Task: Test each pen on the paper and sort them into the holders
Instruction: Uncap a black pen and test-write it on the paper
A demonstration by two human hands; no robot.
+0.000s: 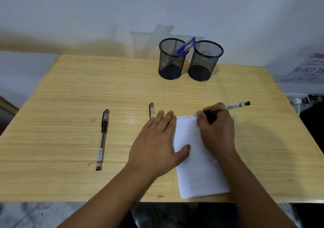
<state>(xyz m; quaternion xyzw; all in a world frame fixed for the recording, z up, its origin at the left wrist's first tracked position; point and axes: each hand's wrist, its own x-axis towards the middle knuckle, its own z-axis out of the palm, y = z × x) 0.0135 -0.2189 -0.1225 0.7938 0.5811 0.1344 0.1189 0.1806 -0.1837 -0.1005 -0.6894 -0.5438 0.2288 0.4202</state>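
Observation:
A white sheet of paper [198, 166] lies near the table's front edge, with small blue words along its top. My right hand [216, 127] grips an uncapped clear pen [231, 107], its tip at the paper's top edge. My left hand [156, 140] lies flat with straight fingers, pressing the paper's left side. The pen's clear cap [151, 108] lies just beyond my left fingertips. A capped black gel pen [103, 139] lies on the table to the left. Two black mesh holders stand at the back: the left holder [171, 64] contains blue-capped pens [186, 45], the right holder [204, 64] looks empty.
The wooden table [70, 87] stands against a pale wall. A handwritten paper sign [308, 68] sits off the table's right side, with a white cable end [296, 101] below it. The floor shows beyond the front edge.

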